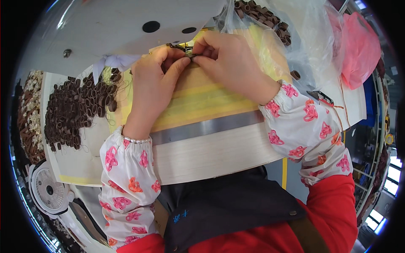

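Two hands close together at the far edge of the worktable (219,152), under the white body of a sewing machine (126,29). Left hand (154,84) curled, thumb and forefinger pinched on a small dark loop (188,52). Right hand (228,59) closed too, fingertips pinching the same loop from the other side, knuckles bent, touching the left fingertips. Loop held just beneath the machine's head, above the yellow tape strips (198,99) on the tabletop. Both forearms in white sleeve covers (126,177) printed with pink and orange shapes, a bead bracelet (135,140) at the left wrist. A grey metal strip (206,126) across the table below the yellow area. To the left, a heap of brown loops (71,111) spread over a pale board. At the upper right, more brown loops in a clear plastic bag (270,25), and beside it a pink bag (358,50). A small white fan (48,192) at the lower left.
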{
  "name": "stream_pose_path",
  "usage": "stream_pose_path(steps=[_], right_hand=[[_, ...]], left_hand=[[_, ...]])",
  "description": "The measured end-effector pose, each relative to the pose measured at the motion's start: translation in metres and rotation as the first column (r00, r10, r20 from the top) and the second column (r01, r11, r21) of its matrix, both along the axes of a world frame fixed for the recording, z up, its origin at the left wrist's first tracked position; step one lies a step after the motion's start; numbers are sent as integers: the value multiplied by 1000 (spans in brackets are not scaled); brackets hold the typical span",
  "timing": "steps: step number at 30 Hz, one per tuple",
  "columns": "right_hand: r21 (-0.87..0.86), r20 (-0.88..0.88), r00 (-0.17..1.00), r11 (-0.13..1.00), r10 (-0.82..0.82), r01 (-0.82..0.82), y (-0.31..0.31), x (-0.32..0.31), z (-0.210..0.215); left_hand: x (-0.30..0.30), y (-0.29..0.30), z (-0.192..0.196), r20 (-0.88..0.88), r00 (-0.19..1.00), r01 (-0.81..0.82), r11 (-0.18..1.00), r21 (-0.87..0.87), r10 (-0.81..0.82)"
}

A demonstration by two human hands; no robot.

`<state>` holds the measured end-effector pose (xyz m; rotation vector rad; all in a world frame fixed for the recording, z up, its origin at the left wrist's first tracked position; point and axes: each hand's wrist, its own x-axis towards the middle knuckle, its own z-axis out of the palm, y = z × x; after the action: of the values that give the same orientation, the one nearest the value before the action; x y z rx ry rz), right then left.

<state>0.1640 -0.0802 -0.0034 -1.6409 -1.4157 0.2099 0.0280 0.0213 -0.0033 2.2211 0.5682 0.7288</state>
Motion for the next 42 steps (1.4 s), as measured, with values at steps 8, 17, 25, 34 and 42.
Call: stream_pose_path(steps=[8, 17, 25, 34, 42], right_hand=[[86, 109, 993, 996, -34, 25, 5, 5, 0], [102, 74, 997, 995, -28, 20, 7, 5, 1], [50, 145, 988, 998, -48, 41, 6, 7, 7], [-57, 221, 975, 998, -23, 36, 8, 11, 15], [-87, 169, 986, 996, -14, 29, 11, 17, 13]], left_hand=[[6, 4, 4, -59, 996, -67, 992, 103, 73], [7, 4, 4, -111, 988, -108, 994, -6, 107], [7, 6, 3, -109, 991, -82, 997, -11, 80], [7, 5, 7, -143, 985, -98, 994, -40, 91], [7, 7, 1, -123, 987, -119, 986, -119, 104]])
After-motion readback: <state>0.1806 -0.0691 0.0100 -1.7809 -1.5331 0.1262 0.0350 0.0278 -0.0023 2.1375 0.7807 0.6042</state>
